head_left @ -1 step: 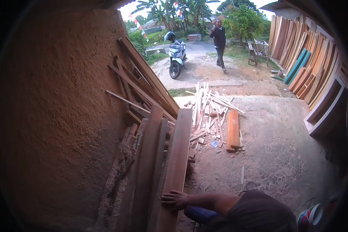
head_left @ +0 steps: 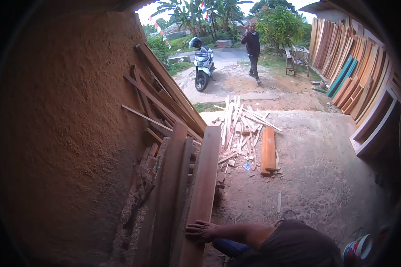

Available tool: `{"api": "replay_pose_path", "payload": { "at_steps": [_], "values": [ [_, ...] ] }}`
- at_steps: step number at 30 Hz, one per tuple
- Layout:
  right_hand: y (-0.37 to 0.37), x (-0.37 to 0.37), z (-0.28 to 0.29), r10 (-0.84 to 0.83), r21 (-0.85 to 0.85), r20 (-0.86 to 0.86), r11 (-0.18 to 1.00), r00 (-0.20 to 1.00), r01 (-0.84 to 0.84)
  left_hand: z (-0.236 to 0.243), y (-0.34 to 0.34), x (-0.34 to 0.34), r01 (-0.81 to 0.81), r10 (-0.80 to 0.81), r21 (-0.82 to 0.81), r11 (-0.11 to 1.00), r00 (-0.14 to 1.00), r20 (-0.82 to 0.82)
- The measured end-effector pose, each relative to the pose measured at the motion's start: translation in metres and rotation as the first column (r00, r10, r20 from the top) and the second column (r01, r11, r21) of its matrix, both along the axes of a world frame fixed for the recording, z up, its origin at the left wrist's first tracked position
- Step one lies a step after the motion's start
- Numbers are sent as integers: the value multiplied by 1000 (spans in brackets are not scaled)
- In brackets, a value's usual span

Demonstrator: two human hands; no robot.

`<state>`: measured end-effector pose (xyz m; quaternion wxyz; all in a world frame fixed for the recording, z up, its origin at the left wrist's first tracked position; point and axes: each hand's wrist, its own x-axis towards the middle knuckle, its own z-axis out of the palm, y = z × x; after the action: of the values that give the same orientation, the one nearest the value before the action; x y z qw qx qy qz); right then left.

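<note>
My right hand rests flat on a long reddish plank, fingers apart, its bare forearm crossing from a dark short sleeve at the lower right. A darker board lies just left of this plank, among more timber and shavings. Part of a blue trouser leg shows under the arm. My left hand is out of view.
Rough wall on the left; offcut heap and orange boards ahead. Scooter, standing person with one hand raised, wooden stand beyond. Leaning timber, pale frame, bucket at right.
</note>
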<state>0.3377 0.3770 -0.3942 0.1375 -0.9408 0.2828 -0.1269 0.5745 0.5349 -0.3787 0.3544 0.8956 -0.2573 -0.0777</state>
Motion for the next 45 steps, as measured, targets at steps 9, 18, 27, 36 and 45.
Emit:
{"api": "replay_pose_path", "payload": {
  "at_steps": [9,18,27,36,45],
  "values": [
    [-9,3,26,80,214,-121,975,989,-52,10,-41,-38,66,-74,81,995,993,93],
    [-62,-45,-6,301,485,322,762,898,-429,14,-111,-125,109,-137,139,984,967,213],
    [-106,-412,-66,-407,711,-423,405,810,575,19,-140,-188,117,-202,261,958,923,327],
    [75,-689,-50,-762,281,-605,-476,-231,834,-9,-278,-137,340,-381,657,673,920,-85],
    [279,-652,-116,-357,207,-653,-933,-668,295,-27,-367,-217,632,-659,556,540,728,-189]
  ]
}}
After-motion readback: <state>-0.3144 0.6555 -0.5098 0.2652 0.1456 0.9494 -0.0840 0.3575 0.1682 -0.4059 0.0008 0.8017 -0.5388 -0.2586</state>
